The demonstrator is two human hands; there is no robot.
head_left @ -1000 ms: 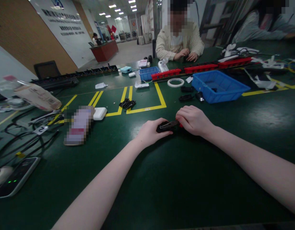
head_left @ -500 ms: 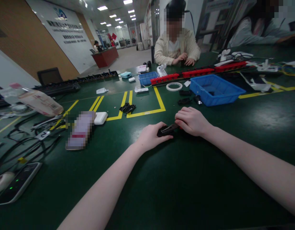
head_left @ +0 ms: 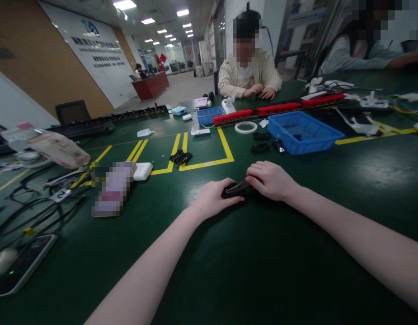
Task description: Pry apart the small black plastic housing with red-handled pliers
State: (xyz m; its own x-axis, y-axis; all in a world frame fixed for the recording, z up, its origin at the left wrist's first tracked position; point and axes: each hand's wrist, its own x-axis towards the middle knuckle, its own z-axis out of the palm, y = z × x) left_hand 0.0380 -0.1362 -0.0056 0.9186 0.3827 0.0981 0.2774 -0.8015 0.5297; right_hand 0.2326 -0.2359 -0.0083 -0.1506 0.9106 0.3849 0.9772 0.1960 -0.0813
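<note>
Between the thumb and fingers of my left hand (head_left: 210,198) is a small black plastic part (head_left: 229,191), held low over the green table. My right hand (head_left: 271,179) is closed around pliers (head_left: 243,185); a bit of red handle shows by its fingers. The dark metal jaws reach left onto the black part, and their tips are too small to make out. Both hands nearly meet in front of me. Beyond them lie a few loose black parts (head_left: 260,147) and, to the left, a small pile of thin black pieces (head_left: 180,156).
A blue bin (head_left: 305,145) stands behind my right hand, near a white tape roll (head_left: 246,127) and a red strip (head_left: 278,109). Leftward are a phone (head_left: 114,189), a white case (head_left: 143,171), cables (head_left: 64,212) and a bottle (head_left: 59,148). Across the table sits a person (head_left: 249,81).
The view has tilted a little, so the table and both hands appear slightly lower. My grip on the black part and the pliers looks the same.
</note>
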